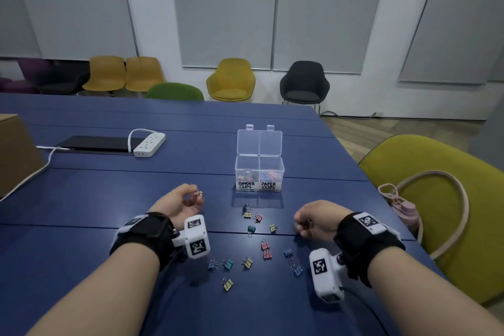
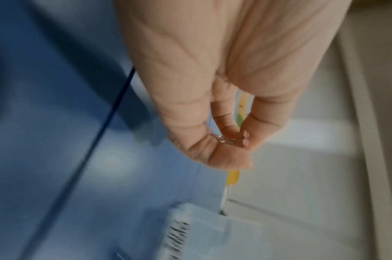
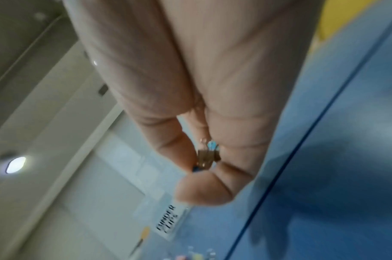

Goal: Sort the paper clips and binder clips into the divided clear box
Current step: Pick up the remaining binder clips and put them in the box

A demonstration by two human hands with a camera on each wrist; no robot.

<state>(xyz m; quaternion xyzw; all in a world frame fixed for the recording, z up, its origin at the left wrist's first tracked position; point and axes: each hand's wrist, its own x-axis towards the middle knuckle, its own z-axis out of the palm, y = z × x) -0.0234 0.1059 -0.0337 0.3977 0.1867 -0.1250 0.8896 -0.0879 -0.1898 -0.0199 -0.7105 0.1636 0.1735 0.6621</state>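
Far left on the blue table (image 1: 81, 199): cardboard box (image 1: 13, 150), black flat device (image 1: 95, 143), white power strip (image 1: 149, 144) with its cable.

Left hand (image 1: 178, 203) hovers above the table left of the box, forearm coming in from the bottom-left, wrist strap and tagged camera on the wrist. Fingers curled inward, thumb and fingertips pinching a small binder clip (image 1: 198, 194); left wrist view shows the silver wire loops and pinkish body of the clip (image 2: 233, 139) between thumb and fingers, blurred.

Centre: divided clear box (image 1: 259, 172) stands with both lids flipped up and back. Left compartment labelled BINDER CLIPS holds a few binder clips, right compartment labelled PAPER CLIPS holds a pile of coloured paper clips (image 1: 270, 176). In front of the box, between the two hands and nearer the person, loose binder clips (image 1: 266, 249) lie scattered on the table: yellow, pink, teal, blue.

Right hand (image 1: 316, 222) is low, near the table surface, forearm coming in from the bottom-right, knuckles up, fingers closed round small clips (image 1: 305, 224). Right wrist view: fingers and thumb clamp a brownish clip with a blue one (image 3: 209, 156), blurred, exact count unclear.

Far right: olive chair (image 1: 436, 199) with a tan-handled bag and pink bottle (image 1: 403, 210).
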